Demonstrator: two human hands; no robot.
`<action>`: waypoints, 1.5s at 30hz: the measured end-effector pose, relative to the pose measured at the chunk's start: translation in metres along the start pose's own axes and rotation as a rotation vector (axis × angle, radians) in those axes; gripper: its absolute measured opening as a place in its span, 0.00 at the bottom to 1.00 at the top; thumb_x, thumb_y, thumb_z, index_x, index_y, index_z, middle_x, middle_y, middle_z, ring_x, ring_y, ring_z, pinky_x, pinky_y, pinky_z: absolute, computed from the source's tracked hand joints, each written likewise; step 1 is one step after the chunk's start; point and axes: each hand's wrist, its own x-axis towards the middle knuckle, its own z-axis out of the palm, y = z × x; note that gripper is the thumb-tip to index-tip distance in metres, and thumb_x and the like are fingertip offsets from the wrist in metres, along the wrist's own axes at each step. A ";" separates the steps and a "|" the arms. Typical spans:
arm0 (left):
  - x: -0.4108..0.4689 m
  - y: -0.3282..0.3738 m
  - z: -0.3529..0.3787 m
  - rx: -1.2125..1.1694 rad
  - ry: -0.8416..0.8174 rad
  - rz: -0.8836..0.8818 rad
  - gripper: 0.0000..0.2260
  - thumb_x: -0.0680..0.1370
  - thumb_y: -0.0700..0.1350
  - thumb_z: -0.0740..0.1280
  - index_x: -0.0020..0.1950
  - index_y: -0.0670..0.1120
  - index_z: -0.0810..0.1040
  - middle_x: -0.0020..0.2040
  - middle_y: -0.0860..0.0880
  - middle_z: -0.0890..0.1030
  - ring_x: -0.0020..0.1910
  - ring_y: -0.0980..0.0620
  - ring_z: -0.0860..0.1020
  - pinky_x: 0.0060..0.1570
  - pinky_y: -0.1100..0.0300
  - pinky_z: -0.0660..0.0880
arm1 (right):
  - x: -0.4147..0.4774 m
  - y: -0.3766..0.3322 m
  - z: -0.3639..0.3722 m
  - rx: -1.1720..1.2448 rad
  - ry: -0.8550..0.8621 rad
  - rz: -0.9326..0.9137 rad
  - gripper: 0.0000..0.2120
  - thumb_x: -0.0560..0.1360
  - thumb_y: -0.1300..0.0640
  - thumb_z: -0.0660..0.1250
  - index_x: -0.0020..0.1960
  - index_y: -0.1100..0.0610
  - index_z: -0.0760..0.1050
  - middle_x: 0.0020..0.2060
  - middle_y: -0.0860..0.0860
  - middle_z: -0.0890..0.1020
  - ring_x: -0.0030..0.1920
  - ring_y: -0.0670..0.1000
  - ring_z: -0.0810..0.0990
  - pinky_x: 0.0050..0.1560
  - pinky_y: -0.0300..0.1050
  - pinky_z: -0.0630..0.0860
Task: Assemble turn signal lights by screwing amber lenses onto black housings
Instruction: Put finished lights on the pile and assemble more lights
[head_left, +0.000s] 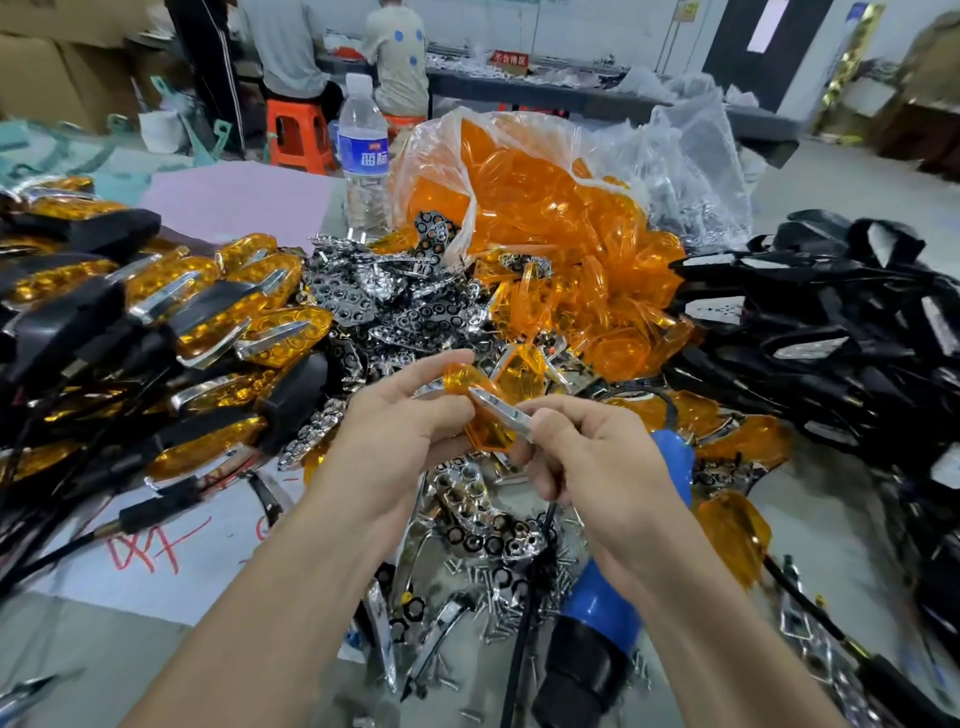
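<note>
My left hand (395, 415) pinches an amber lens (485, 423) above the middle of the table. My right hand (587, 457) pinches a chrome trim strip (501, 410) that lies across that lens. Black housings (831, 332) are heaped on the right. Loose amber lenses spill from a clear plastic bag (545, 208) behind my hands. Finished amber-and-black lights (171, 322) are stacked on the left. A blue and black electric screwdriver (602, 613) lies on the table under my right forearm.
Chrome reflector plates (395, 296) and loose screws (467, 587) litter the table's middle. A water bottle (363, 156) stands behind them. White paper with red writing (156, 551) lies at the left. Two people sit at a far bench beside an orange stool (298, 135).
</note>
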 end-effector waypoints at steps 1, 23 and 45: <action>-0.001 0.000 0.001 -0.008 -0.007 0.005 0.17 0.77 0.29 0.67 0.58 0.46 0.85 0.48 0.40 0.88 0.43 0.47 0.87 0.41 0.59 0.83 | 0.000 0.000 0.000 0.015 0.002 0.006 0.16 0.84 0.64 0.61 0.43 0.54 0.84 0.30 0.51 0.81 0.26 0.46 0.71 0.26 0.34 0.68; -0.019 -0.009 0.016 0.092 0.120 0.328 0.19 0.74 0.28 0.73 0.56 0.49 0.85 0.40 0.45 0.88 0.37 0.49 0.86 0.41 0.58 0.84 | -0.003 0.000 0.013 0.330 0.123 0.120 0.22 0.83 0.57 0.67 0.31 0.57 0.82 0.28 0.52 0.77 0.23 0.45 0.69 0.22 0.34 0.66; -0.025 -0.003 0.013 0.452 0.177 0.472 0.24 0.74 0.31 0.75 0.55 0.62 0.86 0.39 0.58 0.87 0.29 0.48 0.83 0.36 0.44 0.84 | -0.005 0.006 0.010 0.456 -0.025 0.197 0.25 0.84 0.58 0.64 0.30 0.56 0.84 0.28 0.54 0.75 0.23 0.45 0.68 0.21 0.35 0.65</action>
